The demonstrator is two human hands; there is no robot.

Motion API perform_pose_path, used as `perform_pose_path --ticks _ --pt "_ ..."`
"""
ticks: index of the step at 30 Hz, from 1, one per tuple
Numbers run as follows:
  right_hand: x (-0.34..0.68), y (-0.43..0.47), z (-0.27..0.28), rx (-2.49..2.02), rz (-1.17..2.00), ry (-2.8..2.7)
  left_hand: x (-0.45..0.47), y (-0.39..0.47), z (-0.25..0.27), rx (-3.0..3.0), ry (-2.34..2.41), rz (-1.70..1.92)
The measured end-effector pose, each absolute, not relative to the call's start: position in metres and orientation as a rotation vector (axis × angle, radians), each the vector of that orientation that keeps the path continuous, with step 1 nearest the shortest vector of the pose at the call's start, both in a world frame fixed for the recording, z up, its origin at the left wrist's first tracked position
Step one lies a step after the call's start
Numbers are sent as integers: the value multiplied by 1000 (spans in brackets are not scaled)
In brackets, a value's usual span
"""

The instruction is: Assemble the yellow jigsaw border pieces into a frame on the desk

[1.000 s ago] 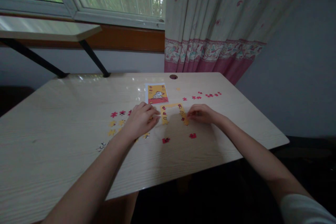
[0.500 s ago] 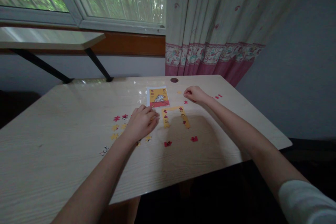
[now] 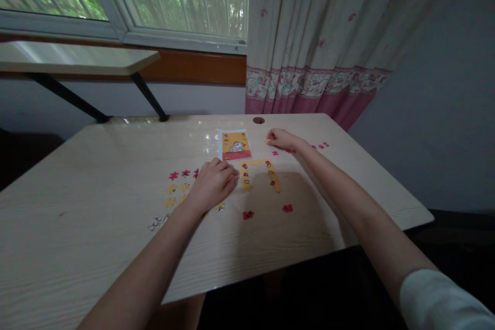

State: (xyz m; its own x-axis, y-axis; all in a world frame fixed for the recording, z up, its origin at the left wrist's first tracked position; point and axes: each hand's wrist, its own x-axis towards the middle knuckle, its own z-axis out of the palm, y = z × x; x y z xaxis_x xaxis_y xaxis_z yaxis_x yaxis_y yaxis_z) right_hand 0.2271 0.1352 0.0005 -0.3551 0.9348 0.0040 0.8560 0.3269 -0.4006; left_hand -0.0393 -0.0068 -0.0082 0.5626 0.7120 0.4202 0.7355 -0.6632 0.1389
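My right hand (image 3: pixel 283 139) is closed in a pinch at the back of the table, with a yellow puzzle piece (image 3: pixel 268 141) at its fingertips. My left hand (image 3: pixel 215 181) rests by the left side of a partly joined yellow puzzle border (image 3: pixel 256 163), fingers curled together; whatever they hold cannot be made out. That border has a top strip and two sides. Behind it lies a picture card (image 3: pixel 236 145) showing a white animal on yellow and red. Two red corner pieces, one on the left (image 3: pixel 248 215) and one on the right (image 3: pixel 287 208), lie nearer me.
Loose red pieces (image 3: pixel 174 176), yellow pieces (image 3: pixel 170 201) and white pieces (image 3: pixel 155 223) lie left of my left hand, which hides some. More red pieces (image 3: pixel 320 146) run in a row beyond my right wrist. A raised shelf (image 3: pixel 77 56) stands at the back left.
My right hand has moved slightly left and its fingertips have reached the yellow piece, which lay apart from them before. The left hand stays by the border. The view shifts slightly.
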Motion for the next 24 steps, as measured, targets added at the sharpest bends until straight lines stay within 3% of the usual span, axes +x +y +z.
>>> perform_pose_path --ticks 5,16,24 --pt "234 99 -11 -1331 652 -2165 -30 -9 -11 -2775 -1266 -763" --pt "204 16 -15 -915 1223 -1772 -8 -15 -7 -3017 -1539 -1349" --pt "189 5 -22 -771 1079 -1772 -2 -18 -9 -3062 -1690 -1357"
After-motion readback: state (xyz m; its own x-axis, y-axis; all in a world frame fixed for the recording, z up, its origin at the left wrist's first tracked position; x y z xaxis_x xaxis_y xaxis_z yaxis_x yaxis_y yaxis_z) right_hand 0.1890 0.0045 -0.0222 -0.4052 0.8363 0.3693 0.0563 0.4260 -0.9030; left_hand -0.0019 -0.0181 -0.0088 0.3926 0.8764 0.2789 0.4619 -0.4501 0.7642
